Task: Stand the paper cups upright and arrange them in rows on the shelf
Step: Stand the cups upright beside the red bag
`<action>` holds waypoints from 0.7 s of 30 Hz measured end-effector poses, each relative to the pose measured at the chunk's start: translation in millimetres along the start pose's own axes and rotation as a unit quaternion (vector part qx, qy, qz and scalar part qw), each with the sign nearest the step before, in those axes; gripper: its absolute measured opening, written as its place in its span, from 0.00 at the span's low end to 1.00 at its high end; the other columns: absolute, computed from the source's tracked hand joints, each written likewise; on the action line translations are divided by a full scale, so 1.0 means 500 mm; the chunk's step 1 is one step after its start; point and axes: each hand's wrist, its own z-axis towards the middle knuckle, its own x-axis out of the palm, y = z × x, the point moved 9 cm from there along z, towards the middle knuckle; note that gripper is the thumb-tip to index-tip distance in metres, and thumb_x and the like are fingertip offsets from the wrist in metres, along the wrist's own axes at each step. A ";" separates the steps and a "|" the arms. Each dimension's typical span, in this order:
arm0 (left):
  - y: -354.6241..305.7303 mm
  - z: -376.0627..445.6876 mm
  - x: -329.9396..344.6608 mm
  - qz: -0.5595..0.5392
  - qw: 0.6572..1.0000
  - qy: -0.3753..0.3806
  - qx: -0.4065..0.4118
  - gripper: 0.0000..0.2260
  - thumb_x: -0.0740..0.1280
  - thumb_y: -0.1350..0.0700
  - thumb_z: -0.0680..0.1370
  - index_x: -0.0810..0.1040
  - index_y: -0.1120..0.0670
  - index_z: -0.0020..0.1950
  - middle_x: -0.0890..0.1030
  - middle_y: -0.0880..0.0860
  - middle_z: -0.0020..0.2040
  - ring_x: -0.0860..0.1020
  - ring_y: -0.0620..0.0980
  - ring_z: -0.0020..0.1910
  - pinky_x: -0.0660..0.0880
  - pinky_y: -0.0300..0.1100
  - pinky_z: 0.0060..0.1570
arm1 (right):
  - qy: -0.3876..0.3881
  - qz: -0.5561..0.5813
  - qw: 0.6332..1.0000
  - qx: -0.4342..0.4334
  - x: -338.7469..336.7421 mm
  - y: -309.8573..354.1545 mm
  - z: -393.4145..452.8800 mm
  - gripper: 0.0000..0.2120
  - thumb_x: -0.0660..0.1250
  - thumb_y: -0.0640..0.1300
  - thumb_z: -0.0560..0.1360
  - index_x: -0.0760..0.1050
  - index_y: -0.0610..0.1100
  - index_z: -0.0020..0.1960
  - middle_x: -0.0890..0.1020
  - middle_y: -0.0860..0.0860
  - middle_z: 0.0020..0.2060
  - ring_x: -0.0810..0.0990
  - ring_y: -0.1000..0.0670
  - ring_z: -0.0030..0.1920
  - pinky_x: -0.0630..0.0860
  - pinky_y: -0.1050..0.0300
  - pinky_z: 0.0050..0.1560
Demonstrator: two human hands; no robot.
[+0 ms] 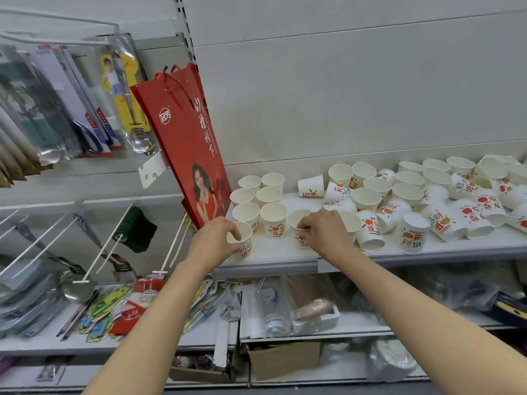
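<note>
Two hands each grasp an upright paper cup on the shelf (273,252): left hand (214,240) on the front-left cup (244,246), right hand (322,232) pinching the second cup (301,238) at its 3 o'clock; loose cups (427,201) lie jumbled farther toward 3 o'clock.

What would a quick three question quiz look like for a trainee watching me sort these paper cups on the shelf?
1. True or false: each hand grips an upright cup at the front edge of the shelf.
2. Which side of the shelf has the neat upright rows: A) beside the red gift bag, B) the far right end?
3. Fill in: the cups in the pile on the right are mostly tipped over or ____.

Key
1. True: the left hand holds the left cup, the right hand the right cup.
2. A, the arranged cups.
3. Upside down.
</note>
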 end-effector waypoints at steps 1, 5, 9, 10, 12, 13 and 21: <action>0.000 0.000 0.000 -0.004 1.000 0.000 -0.001 0.07 0.77 0.48 0.69 0.79 0.44 0.41 0.77 0.43 0.54 0.75 0.45 0.54 0.75 0.48 0.52 | -0.001 -0.013 1.000 0.005 0.000 -0.004 0.005 0.09 0.65 0.47 0.77 0.81 0.50 0.53 0.83 0.51 0.47 0.74 0.49 0.50 0.67 0.54 0.55; -0.008 0.003 -0.006 -0.034 0.999 -0.009 0.006 0.10 0.76 0.41 0.67 0.78 0.43 0.39 0.77 0.40 0.52 0.75 0.43 0.53 0.76 0.47 0.50 | 0.020 0.005 0.999 0.032 0.009 -0.023 0.020 0.08 0.65 0.45 0.76 0.81 0.50 0.52 0.82 0.49 0.47 0.75 0.49 0.49 0.73 0.54 0.52; -0.041 0.024 -0.055 -0.071 0.995 -0.072 0.003 0.11 0.73 0.38 0.69 0.78 0.43 0.41 0.78 0.40 0.50 0.75 0.42 0.50 0.76 0.45 0.46 | 0.027 0.041 0.999 0.003 0.001 -0.029 0.028 0.09 0.69 0.51 0.73 0.82 0.49 0.51 0.82 0.52 0.46 0.74 0.52 0.48 0.74 0.57 0.47; -0.057 0.038 -0.063 -0.067 0.995 -0.076 0.010 0.10 0.73 0.39 0.69 0.78 0.43 0.42 0.78 0.40 0.50 0.75 0.42 0.50 0.75 0.45 0.46 | 0.019 0.050 0.999 -0.009 -0.008 -0.032 0.031 0.11 0.70 0.54 0.72 0.82 0.49 0.50 0.82 0.53 0.45 0.74 0.53 0.47 0.73 0.57 0.47; -0.096 0.078 -0.069 -0.050 0.996 -0.076 0.024 0.08 0.73 0.42 0.71 0.79 0.43 0.44 0.79 0.42 0.51 0.75 0.43 0.51 0.73 0.45 0.48 | -0.009 0.058 0.998 -0.032 -0.033 -0.043 0.042 0.13 0.69 0.57 0.72 0.82 0.49 0.48 0.82 0.54 0.43 0.74 0.52 0.46 0.72 0.56 0.47; -0.114 0.103 -0.066 -0.041 0.996 -0.072 0.029 0.07 0.73 0.43 0.71 0.80 0.43 0.45 0.79 0.42 0.52 0.75 0.44 0.52 0.74 0.45 0.49 | -0.023 0.055 0.997 -0.041 -0.044 -0.050 0.049 0.13 0.69 0.58 0.72 0.82 0.49 0.47 0.82 0.54 0.42 0.74 0.52 0.46 0.71 0.56 0.46; -0.312 0.339 0.066 0.100 0.989 0.023 0.109 0.14 0.69 0.52 0.76 0.77 0.47 0.62 0.75 0.50 0.61 0.73 0.53 0.61 0.72 0.46 0.50 | -0.044 -0.012 0.998 -0.037 -0.090 -0.205 0.155 0.04 0.68 0.44 0.71 0.82 0.46 0.41 0.82 0.49 0.36 0.75 0.45 0.41 0.71 0.50 0.43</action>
